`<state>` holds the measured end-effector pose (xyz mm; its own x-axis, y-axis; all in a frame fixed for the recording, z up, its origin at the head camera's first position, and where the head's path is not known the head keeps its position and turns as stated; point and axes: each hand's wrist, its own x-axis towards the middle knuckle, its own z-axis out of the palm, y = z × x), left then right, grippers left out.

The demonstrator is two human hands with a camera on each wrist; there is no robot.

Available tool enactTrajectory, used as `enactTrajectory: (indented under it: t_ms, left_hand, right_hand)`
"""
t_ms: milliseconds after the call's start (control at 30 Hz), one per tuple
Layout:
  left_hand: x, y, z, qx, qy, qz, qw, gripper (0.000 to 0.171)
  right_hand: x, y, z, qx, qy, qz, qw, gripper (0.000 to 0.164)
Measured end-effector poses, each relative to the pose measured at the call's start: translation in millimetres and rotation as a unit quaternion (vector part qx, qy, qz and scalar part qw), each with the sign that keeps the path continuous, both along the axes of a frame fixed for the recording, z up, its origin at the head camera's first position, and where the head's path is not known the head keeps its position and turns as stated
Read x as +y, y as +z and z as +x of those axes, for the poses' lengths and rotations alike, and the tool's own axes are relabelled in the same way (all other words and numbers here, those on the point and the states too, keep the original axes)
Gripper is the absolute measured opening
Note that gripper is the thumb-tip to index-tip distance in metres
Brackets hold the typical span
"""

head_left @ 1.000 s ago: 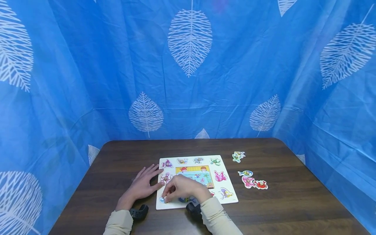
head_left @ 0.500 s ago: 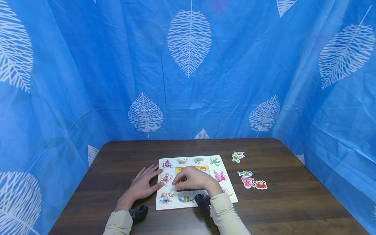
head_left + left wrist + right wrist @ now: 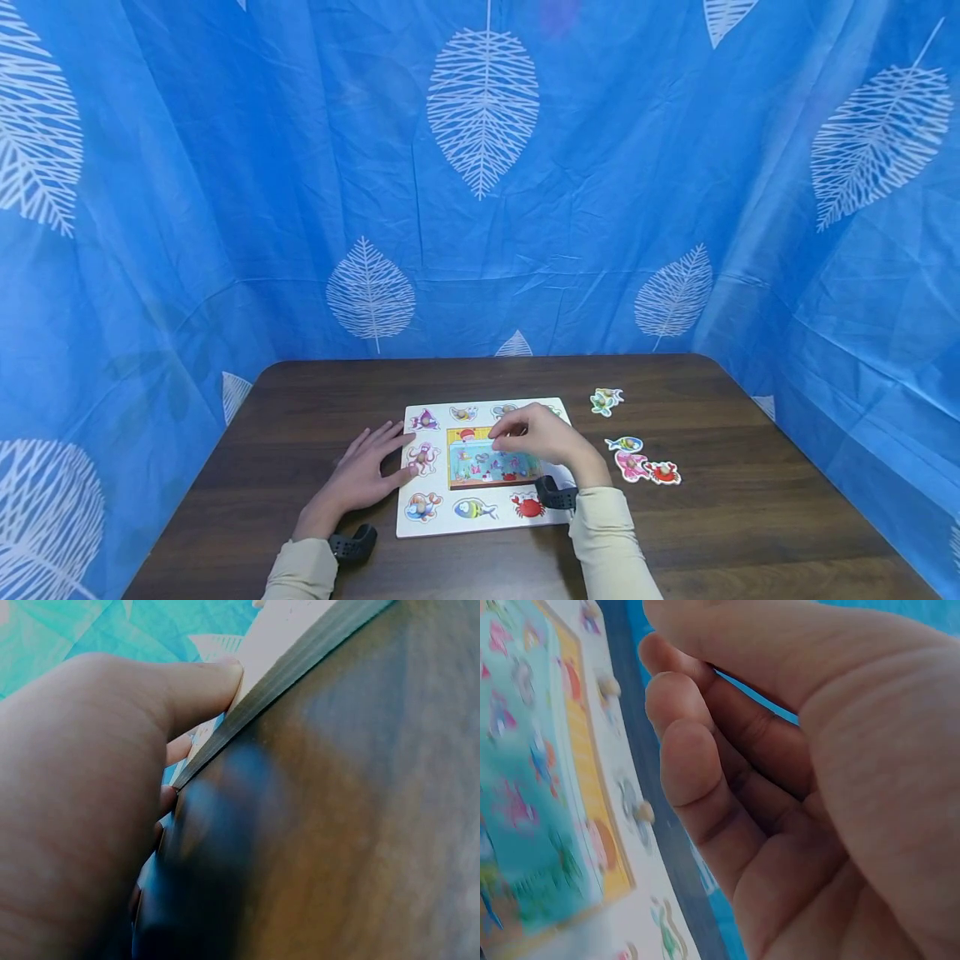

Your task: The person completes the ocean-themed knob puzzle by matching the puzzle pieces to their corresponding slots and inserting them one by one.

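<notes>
A white peg puzzle board (image 3: 438, 527) with sea-animal pictures lies on the table. My left hand (image 3: 358, 475) rests at its left edge, fingers spread and thumb on the board; the left wrist view shows the thumb (image 3: 199, 690) touching its edge. Over the board's upper right part hovers my right hand (image 3: 546, 435), fingers loosely bent. In the right wrist view these fingers (image 3: 691, 761) hold nothing. Knobbed pieces sit in the board along the left, among them an octopus piece (image 3: 423, 458) and a hermit-crab-like piece (image 3: 422, 507). The right hand hides part of the board's right side.
Right of the board lie loose pieces: a striped fish (image 3: 624, 444), a pink piece (image 3: 632, 467), a red crab (image 3: 663, 473) and a green turtle-like piece (image 3: 602, 404) overlapping another. A blue leaf-print curtain (image 3: 480, 292) stands behind the dark wooden table (image 3: 322, 387).
My right hand has let go of the piece at the board's lower left corner and moved up and right across the board. The left hand has stayed in place.
</notes>
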<state>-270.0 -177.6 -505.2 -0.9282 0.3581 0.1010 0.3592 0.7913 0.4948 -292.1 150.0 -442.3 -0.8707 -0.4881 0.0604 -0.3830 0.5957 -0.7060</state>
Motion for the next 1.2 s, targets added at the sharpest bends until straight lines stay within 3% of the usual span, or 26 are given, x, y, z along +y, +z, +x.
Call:
enactTrajectory:
  t_ms: [267, 567, 833, 1200]
  left_hand:
    - [1, 0.7, -0.8, -0.005, 0.008, -0.002, 1.0000, 0.065]
    - [1, -1.8, -2.2, -0.002, 0.007, 0.002, 1.0000, 0.065]
    - [0, -4.4, -2.0, -0.003, 0.002, 0.004, 1.0000, 0.065]
    - [0, -3.3, -1.2, -0.007, 0.007, 0.003, 0.9999, 0.065]
  right_hand:
    - [27, -0.6, -1.8, 0.008, -0.073, 0.000, 0.997, 0.014]
    - [57, -7.1, -1.9, 0.023, -0.156, 0.000, 0.988, 0.013]
    - [78, -9.4, 1.0, 0.030, -0.256, 0.000, 0.966, 0.018]
    - [104, -13.4, 5.9, 0.044, -0.289, 0.003, 0.956, 0.024]
